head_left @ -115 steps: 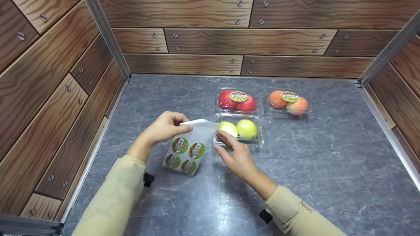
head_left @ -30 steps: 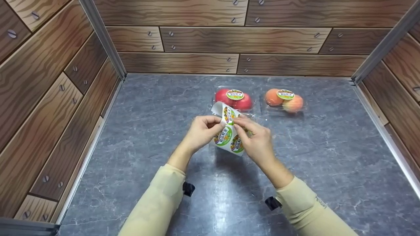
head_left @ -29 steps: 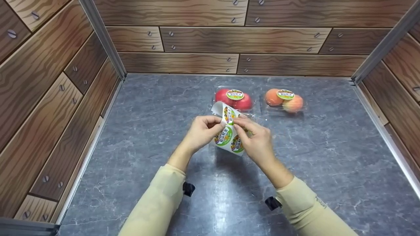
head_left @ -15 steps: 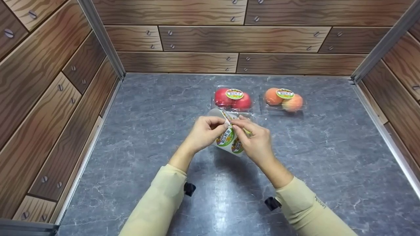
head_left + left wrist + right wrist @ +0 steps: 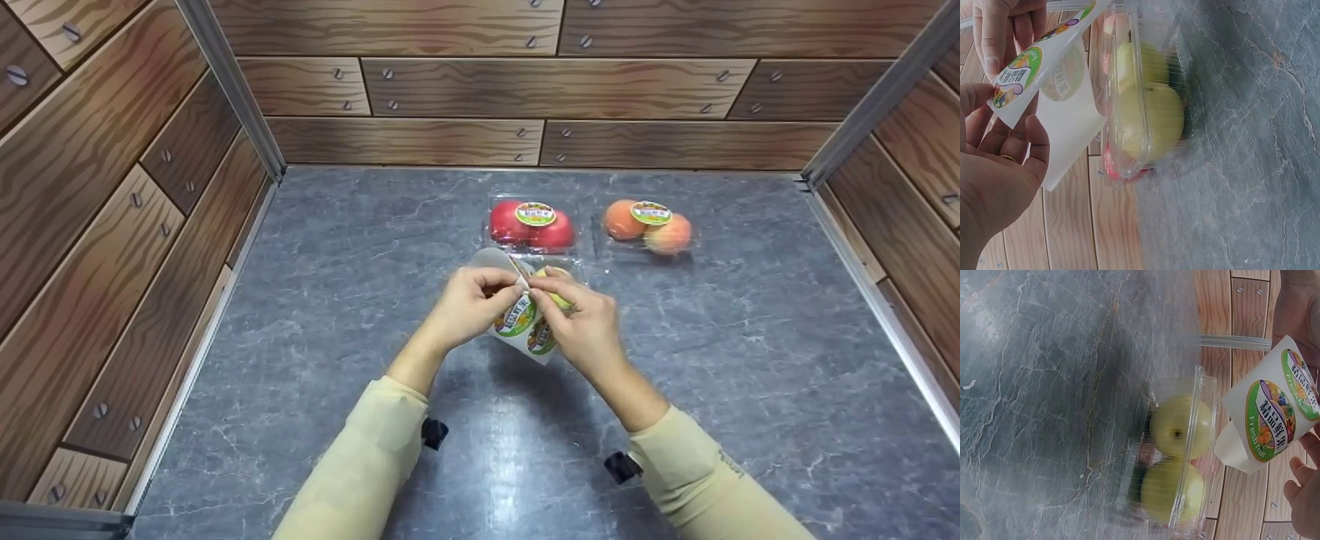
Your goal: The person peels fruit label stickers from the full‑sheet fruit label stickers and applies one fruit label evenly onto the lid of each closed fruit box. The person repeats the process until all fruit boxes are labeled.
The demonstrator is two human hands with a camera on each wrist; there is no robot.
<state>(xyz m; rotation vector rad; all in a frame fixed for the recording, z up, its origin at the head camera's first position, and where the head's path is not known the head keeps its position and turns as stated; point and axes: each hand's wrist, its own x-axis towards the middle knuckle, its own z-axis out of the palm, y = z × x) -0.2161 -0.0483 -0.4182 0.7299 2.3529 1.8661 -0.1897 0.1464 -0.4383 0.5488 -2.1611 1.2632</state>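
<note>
Both hands meet on a white sheet of round fruit stickers [image 5: 516, 324], raised in front of a clear box. My left hand [image 5: 469, 304] pinches the sheet by thumb and forefinger at a bend. The right hand [image 5: 585, 319] pinches at the same bend, its fingertips almost touching the left ones. Whether a sticker edge is lifted there is hidden by the fingers. In the right wrist view, stickers with green rims face the camera on the curled sheet [image 5: 1241, 391]. Behind it, the lidded box holds two yellow-green fruits [image 5: 1176, 492]; the head view shows little of them.
Farther back stands a clear box with two red fruits [image 5: 551, 232] and an oval label on top. To its right is another labelled box, with two orange-pink fruits [image 5: 667, 234]. Wood-patterned walls [image 5: 450, 86] enclose the grey marbled table [image 5: 360, 225].
The sheet has come from the left to in front of the yellow-green fruit, and the right hand has joined the left on it. Lately its upper part has bent farther back.
</note>
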